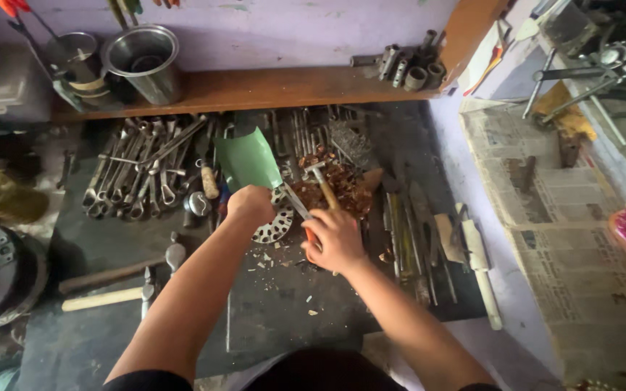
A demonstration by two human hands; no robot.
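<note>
While your left hand (250,205) grips the green sheet (248,159), your right hand (335,239) is closed around a small hammer (322,185) above the brown scraps (342,187).

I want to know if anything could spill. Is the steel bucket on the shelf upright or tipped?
Tipped: the steel bucket leans on the wooden shelf, its open mouth tilted toward the camera.
</note>
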